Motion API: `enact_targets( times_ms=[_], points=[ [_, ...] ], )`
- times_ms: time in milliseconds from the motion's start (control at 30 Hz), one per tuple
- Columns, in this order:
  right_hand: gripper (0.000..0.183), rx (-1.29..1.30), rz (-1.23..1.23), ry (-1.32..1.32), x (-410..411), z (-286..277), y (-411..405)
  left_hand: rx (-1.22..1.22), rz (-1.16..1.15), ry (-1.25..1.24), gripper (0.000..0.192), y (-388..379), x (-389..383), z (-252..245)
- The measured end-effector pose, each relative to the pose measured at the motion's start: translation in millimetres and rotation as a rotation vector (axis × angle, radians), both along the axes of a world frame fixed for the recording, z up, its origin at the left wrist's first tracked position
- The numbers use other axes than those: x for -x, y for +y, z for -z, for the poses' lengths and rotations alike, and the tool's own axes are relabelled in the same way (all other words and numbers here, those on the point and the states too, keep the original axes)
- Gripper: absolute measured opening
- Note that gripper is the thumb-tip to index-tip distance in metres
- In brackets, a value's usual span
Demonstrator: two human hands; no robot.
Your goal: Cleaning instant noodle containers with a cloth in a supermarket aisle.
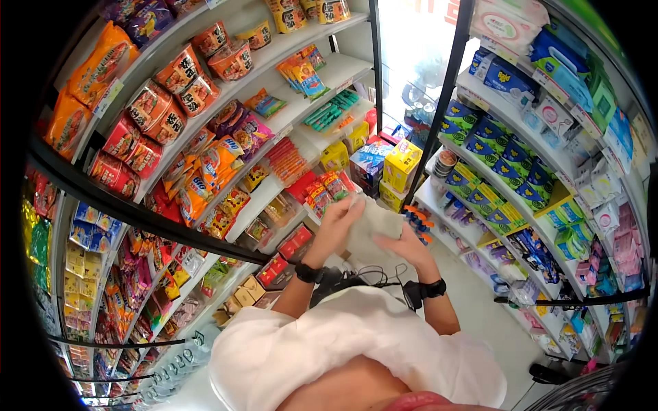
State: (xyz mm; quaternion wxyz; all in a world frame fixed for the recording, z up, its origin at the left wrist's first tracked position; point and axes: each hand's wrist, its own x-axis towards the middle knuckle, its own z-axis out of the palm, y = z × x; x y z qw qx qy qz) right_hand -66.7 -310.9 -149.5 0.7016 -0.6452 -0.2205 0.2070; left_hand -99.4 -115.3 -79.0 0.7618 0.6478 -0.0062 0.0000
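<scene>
In the head view, a pale, thin cloth point(376, 226) stretches between my two hands in front of my chest. My left hand point(340, 218) grips its upper left edge with the fingertips. On the other side, my right hand point(403, 241) touches the cloth, its fingers partly behind or against the material. Dark bands are on both wrists. Just beyond the cloth, red packaged snacks point(329, 192) lie on a low shelf, and yellow boxes point(402, 163) are stacked near a glass door.
Shelves of cup noodles point(157, 110) and snack bags point(211, 172) curve along the left. Insect-repellent boxes point(493, 133) fill the right shelves point(514, 198). Black cables point(383, 275) show below my hands. The tiled floor point(478, 318) runs between the shelves.
</scene>
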Motion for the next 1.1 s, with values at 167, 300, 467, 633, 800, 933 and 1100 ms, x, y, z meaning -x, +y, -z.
enact_targets(
  times_ms=[167,300,467,633,800,933,1100],
  points=[
    [0.027,0.131,0.404,-0.072,-50.3,-13.1,40.5,-0.174,-0.24,-0.033,0.035,48.0,-54.5,28.9],
    [0.028,0.239,0.458,-0.236,-66.2,-53.0,74.2,0.388,0.201,0.345,0.059,88.2,-83.6,48.0],
    [0.027,0.202,-0.141,-0.195,-79.6,-74.2,127.2,0.843,0.257,0.348,0.057,122.6,-104.9,43.7],
    [0.037,0.253,0.076,-0.544,-103.2,-61.8,139.6,0.435,0.039,0.046,0.037,129.1,-118.5,83.1],
    [0.039,0.186,0.285,-0.418,-149.3,-37.9,155.0,0.482,-0.103,0.215,0.028,124.2,-151.9,74.2],
    [0.037,-0.001,0.158,0.187,-189.3,-35.4,148.0,0.239,-0.057,0.15,0.023,119.6,-187.1,50.1],
    [0.033,0.107,0.074,0.027,-282.4,2.9,137.0,-0.12,-0.219,-0.006,0.021,119.4,-256.4,31.1]
  ],
)
